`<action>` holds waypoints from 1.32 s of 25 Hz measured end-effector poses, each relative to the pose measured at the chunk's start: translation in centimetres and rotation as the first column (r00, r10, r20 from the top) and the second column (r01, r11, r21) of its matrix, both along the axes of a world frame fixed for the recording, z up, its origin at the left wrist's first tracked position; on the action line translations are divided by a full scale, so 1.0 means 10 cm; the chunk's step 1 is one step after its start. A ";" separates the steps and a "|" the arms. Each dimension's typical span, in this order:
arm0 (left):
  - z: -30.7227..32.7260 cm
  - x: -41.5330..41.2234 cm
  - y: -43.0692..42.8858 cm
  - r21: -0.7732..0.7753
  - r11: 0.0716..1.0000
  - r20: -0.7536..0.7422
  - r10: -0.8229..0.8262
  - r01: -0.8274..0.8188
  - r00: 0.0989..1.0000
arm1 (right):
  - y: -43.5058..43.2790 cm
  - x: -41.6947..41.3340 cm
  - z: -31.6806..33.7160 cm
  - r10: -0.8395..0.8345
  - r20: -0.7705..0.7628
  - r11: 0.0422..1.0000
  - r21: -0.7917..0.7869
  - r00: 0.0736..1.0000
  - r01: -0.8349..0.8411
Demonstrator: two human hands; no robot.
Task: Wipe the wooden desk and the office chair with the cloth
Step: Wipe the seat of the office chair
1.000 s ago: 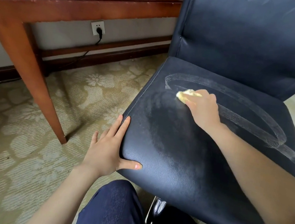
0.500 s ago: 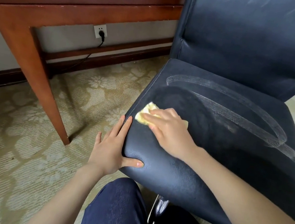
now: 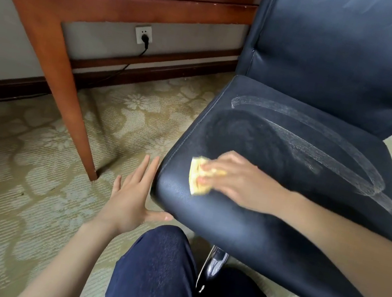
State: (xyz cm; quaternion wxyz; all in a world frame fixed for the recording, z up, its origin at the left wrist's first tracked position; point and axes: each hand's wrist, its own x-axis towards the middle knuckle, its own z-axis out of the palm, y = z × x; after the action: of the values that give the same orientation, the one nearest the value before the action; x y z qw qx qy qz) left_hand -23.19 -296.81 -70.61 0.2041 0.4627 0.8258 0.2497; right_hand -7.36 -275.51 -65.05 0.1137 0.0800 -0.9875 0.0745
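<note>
The yellow cloth [image 3: 200,177] lies folded on the seat of the dark office chair [image 3: 280,227], near the seat's front left corner. The right hand [image 3: 238,181] presses it down with fairly flat fingers, reaching in from 4 o'clock; the cloth shows at the hand's 9 o'clock. A pale curved wipe mark [image 3: 320,143] crosses the seat at 1 o'clock from the cloth. The left hand [image 3: 129,199] is spread with straight fingers at 8 o'clock from the cloth, lying along the seat's left edge, thumb touching the front corner (it holds nothing). The two hands are apart. At 6 o'clock sits the person's knee in dark trousers [image 3: 156,271], beside a chrome chair base [image 3: 216,263]. The wooden worktop [image 3: 135,6] stands at 11 o'clock, its leg [image 3: 68,101] on patterned carpet [image 3: 17,170], with a plugged wall socket [image 3: 144,35] behind.
</note>
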 end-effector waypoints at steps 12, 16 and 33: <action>0.03 0.13 -0.25 0.002 0.989 -0.070 0.150 -0.151 0.986 | -0.24 -0.94 -0.12 -0.478 -0.083 0.878 -0.033 0.874 0.477; 0.12 0.16 -0.17 0.158 0.970 -0.017 0.190 -0.185 0.982 | -0.51 -0.31 -0.16 -0.269 -0.148 0.963 -0.050 0.952 0.264; 0.42 0.21 0.56 -0.081 0.993 -0.253 -0.108 0.090 0.961 | 0.03 0.53 -0.08 -0.353 -0.061 0.926 -0.168 0.934 0.339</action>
State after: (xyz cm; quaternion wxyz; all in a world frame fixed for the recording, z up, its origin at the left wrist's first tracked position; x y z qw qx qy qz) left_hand -21.12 -291.21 -66.44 0.1236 0.5246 0.8291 0.1486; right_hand -2.06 -275.16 -65.81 0.1754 -0.1014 -0.9712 0.1258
